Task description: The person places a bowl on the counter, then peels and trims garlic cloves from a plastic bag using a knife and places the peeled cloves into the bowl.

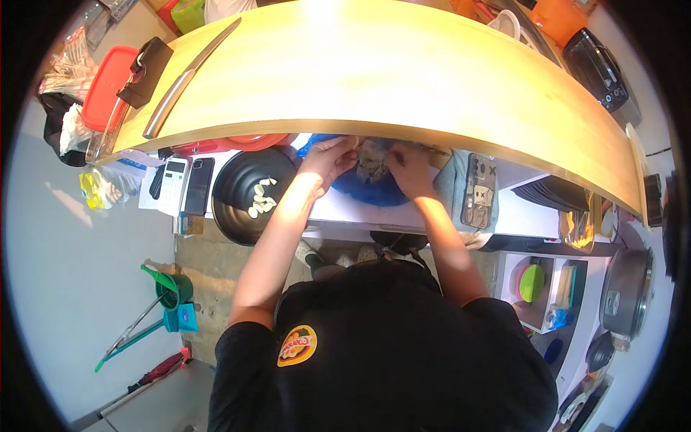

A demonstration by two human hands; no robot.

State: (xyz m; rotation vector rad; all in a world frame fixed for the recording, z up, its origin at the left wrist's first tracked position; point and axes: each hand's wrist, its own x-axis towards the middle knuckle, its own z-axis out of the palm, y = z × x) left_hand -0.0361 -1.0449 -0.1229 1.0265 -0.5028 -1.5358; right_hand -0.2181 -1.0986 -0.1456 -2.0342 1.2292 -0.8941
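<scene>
My left hand (330, 164) is over a blue plastic bag (367, 193), under the front edge of the wooden shelf. Its fingers are pinched together, and what is between them is too small to make out. Across the bag, my right hand (409, 171) has its fingers curled in, with the tips partly hidden. Between both hands lies a pile of pale, papery skins (372, 162), which look like garlic peelings. Beside my left forearm is a wide black bowl (232, 183) holding several peeled garlic cloves (259, 198).
A knife (187, 79) lies on the wooden shelf (374, 65), which overhangs the white counter. A calculator (173, 183) and a dark phone (199, 186) sit left of the bowl. Another phone (478, 191) rests on a grey cloth (450, 189) at right, near black plates (551, 196).
</scene>
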